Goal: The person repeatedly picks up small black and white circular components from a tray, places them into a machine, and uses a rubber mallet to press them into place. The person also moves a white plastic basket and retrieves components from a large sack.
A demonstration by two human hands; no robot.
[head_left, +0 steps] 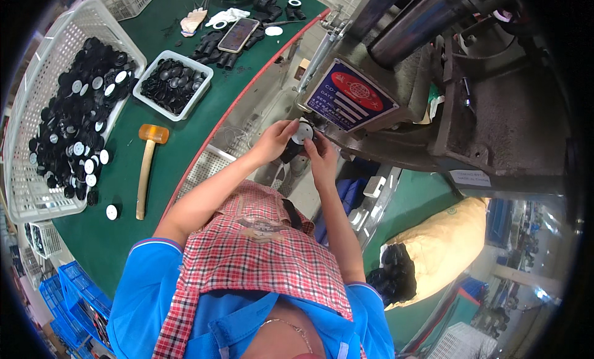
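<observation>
Both my hands meet in front of the machine at a black part with a round white face (302, 134). My left hand (276, 140) is closed on its left edge, the fingers reaching round it. From the lower right, my right hand (322, 157) pinches the same part, its thumb near the white face. Dark material shows just under the disc; its full shape is hidden between my hands. Close above stands the heavy grey machine (396, 105), which bears a blue and red plate (351, 94).
On the green table (124, 254) at left are a large white basket (25, 167) of black and white discs, a white tub (180, 116) of black domed parts, a mallet (148, 167) and a phone (239, 36). A yellowish sack (445, 247) lies at right.
</observation>
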